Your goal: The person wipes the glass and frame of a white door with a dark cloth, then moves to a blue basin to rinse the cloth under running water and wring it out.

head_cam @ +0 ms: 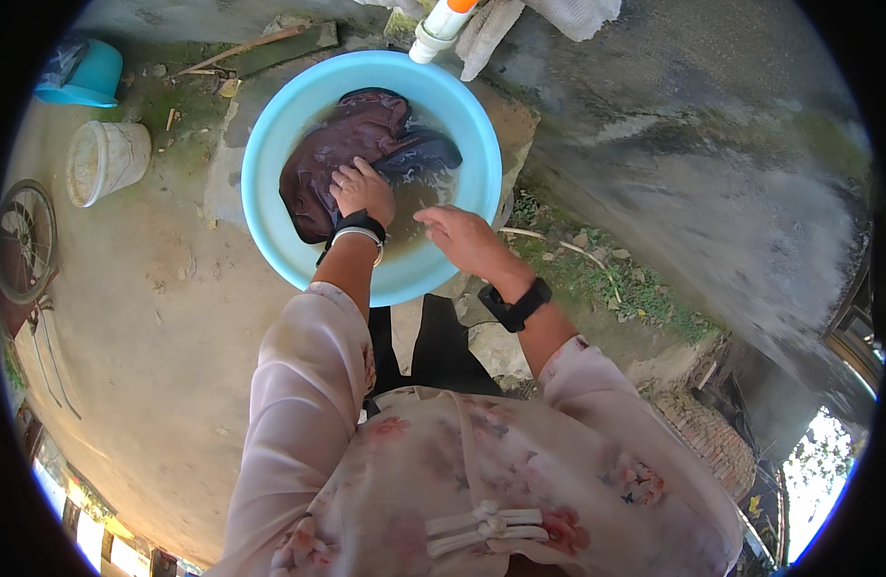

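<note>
A wet dark maroon and black cloth, perhaps a garment, lies bunched in murky water inside a light blue plastic basin. My left hand rests on the cloth's near side, its fingers a little spread and no clear grip visible. Over the basin's right side hovers my right hand, apart from the cloth, with loosely bent fingers and nothing in them. Brown water shows between the two hands.
A white and orange pipe end hangs over the far rim, beside grey fabric. Off to the left are a dirty white bucket, a blue bucket and a wheel. A concrete wall rises on the right.
</note>
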`<action>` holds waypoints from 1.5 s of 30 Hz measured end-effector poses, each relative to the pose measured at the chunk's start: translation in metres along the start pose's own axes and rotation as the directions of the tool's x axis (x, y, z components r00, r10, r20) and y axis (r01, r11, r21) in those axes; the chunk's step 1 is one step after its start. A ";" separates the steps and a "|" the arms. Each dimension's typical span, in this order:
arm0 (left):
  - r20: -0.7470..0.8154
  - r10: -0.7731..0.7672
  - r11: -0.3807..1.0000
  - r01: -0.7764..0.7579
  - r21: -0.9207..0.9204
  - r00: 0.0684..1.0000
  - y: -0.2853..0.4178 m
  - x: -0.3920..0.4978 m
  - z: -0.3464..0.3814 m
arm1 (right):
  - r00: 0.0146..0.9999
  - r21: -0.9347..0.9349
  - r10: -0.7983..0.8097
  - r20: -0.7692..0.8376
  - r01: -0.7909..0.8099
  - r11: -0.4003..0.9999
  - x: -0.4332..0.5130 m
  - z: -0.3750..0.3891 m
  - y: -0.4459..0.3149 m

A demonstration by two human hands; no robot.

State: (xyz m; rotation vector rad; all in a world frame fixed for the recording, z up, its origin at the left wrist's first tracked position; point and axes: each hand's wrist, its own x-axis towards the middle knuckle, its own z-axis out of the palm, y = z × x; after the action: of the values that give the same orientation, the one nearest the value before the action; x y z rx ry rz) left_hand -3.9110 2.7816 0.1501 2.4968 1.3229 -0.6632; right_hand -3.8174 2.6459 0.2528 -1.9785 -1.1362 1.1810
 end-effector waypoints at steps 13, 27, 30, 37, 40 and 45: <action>0.481 0.542 0.838 -0.480 -0.258 0.689 -0.035 -0.034 0.005 | 0.997 0.027 0.082 0.004 -0.082 0.996 -0.023 0.029 -0.006; 0.143 -0.059 -0.695 0.062 -0.716 0.988 -0.068 -0.089 -0.125 | 0.913 0.260 -0.038 -0.406 0.155 0.953 0.047 0.052 -0.051; 0.605 0.049 -0.660 0.480 -0.577 0.795 -0.058 -0.079 -0.115 | 0.854 0.411 0.036 -0.519 0.211 0.887 0.046 0.058 -0.067; 0.280 0.430 -0.817 0.502 -0.285 0.858 -0.059 -0.063 -0.120 | 0.885 0.049 -0.241 -0.400 0.283 0.958 0.016 0.048 -0.095; 0.228 0.271 -0.808 0.350 -0.474 0.935 -0.047 -0.068 -0.127 | 0.897 0.403 -0.131 -0.422 0.315 0.859 0.024 0.041 -0.104; -0.031 0.014 -0.726 -0.011 -0.687 0.999 -0.024 -0.092 -0.135 | 0.848 0.491 -0.038 -0.528 0.342 0.802 0.045 0.020 -0.121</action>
State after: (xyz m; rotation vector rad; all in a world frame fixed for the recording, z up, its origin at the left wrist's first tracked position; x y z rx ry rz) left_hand -3.9385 2.7842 0.3130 0.4495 0.7678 0.7134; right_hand -3.8694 2.7440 0.3215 -1.5100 -0.5986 0.7132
